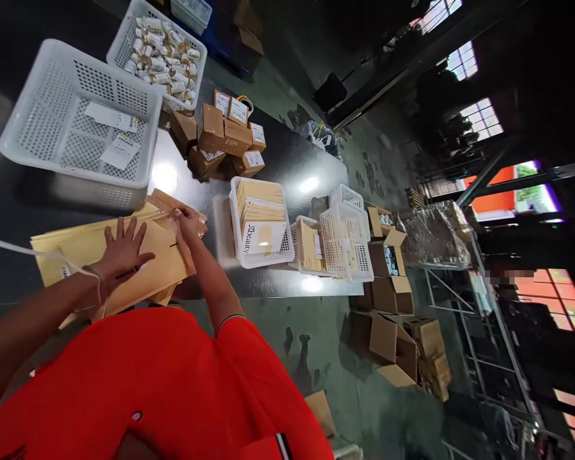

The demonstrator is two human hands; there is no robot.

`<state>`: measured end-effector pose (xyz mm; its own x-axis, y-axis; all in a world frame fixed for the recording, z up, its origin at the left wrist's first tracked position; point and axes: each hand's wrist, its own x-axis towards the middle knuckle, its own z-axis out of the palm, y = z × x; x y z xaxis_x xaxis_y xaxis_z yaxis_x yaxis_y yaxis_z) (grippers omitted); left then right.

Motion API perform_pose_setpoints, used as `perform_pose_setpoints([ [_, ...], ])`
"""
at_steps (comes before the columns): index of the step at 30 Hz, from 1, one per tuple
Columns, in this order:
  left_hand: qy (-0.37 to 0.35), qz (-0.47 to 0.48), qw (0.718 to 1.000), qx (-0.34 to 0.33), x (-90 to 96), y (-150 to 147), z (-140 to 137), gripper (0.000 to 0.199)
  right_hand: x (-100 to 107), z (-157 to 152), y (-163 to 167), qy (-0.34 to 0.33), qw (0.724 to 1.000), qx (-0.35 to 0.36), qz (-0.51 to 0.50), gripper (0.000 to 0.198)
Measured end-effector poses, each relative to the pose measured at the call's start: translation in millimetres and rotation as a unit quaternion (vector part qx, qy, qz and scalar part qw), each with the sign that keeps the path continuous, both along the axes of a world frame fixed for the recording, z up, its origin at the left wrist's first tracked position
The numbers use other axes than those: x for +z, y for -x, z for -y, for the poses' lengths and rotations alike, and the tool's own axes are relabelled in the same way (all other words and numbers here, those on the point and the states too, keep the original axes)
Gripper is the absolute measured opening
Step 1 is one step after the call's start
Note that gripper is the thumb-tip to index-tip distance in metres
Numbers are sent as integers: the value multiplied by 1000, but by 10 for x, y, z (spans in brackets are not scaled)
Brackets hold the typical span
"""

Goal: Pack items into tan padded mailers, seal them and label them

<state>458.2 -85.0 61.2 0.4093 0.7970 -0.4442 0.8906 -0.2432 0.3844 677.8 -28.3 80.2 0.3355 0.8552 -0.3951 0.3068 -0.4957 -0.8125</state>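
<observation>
Dark metal tabletop (294, 156): just my side of the large white basket (76, 170), the yellow envelope (160, 255) lies beneath my flat, finger-spread left grip (117, 255), its edge pinched in my right grip (188, 225). Even palm pressure should prevent creasing.

This appears to be a packing area in a warehouse or factory hall: the metal counter (311, 169), from left to centre of the frame, carries perforated plastic baskets (100, 73), bottles (165, 61), kraft envelopes (165, 255) and small labelled cartons (225, 135). Large open cardboard boxes (384, 335) and a film-wrapped stack (434, 235) fill the right of centre, with gridded windows (482, 119) beyond, at upper right.
</observation>
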Motion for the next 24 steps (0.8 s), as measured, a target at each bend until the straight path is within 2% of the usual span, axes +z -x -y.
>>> perform_pose_setpoints([
  [2,13,8,1000,14,36,-14,-3,104,172,58,-348,-15,998,-63,18,25],
  [6,25,-6,999,29,148,-52,-18,103,670,323,-1359,-55,979,-173,98,39],
  [8,27,-25,999,27,237,-113,-11,102,811,544,-1661,-62,969,-190,148,40],
  [9,15,-31,999,22,287,-154,0,102,817,652,-1695,-52,967,-172,179,37],
  [11,-27,-31,999,-7,388,-244,32,95,700,827,-1539,-14,972,-75,223,22],
  [12,-47,-27,998,-25,432,-287,50,85,594,887,-1380,8,973,-10,232,16],
  [14,-54,-24,996,-61,492,-352,80,62,356,962,-1008,42,967,110,228,17],
  [15,-48,-27,996,-71,505,-373,89,55,250,987,-834,50,963,147,218,20],
  [17,-33,-41,996,-78,504,-391,98,51,97,1037,-561,62,952,200,224,26],
  [20,-37,-47,996,-72,467,-395,104,53,-18,1143,-310,64,934,260,238,28],
  [24,-49,-56,996,-57,436,-436,70,52,-160,1308,-49,75,884,347,305,28],
])
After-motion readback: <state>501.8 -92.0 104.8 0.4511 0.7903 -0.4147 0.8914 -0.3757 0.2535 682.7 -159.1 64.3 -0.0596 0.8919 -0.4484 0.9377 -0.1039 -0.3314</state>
